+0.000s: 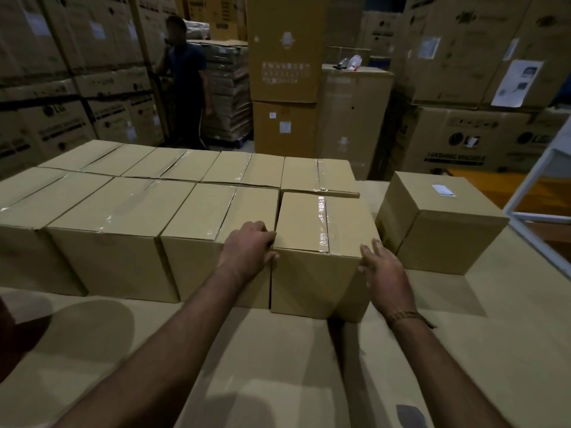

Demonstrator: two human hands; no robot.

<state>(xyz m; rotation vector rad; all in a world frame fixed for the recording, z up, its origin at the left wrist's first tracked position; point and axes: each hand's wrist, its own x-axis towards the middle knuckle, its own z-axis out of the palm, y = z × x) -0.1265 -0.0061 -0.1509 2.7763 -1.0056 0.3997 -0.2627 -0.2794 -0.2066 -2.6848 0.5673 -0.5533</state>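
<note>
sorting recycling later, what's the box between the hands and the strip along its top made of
The box looks like plain brown cardboard, probably corrugated. Its surface is matte and the edges are crisply folded. The strip seems to be clear plastic packing tape with a glossy finish: it glints and wrinkles along the flap seam.

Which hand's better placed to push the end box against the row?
Right hand, likely: flat against the free side of the end box; left hand grips its left edge by the neighbouring box.
</note>
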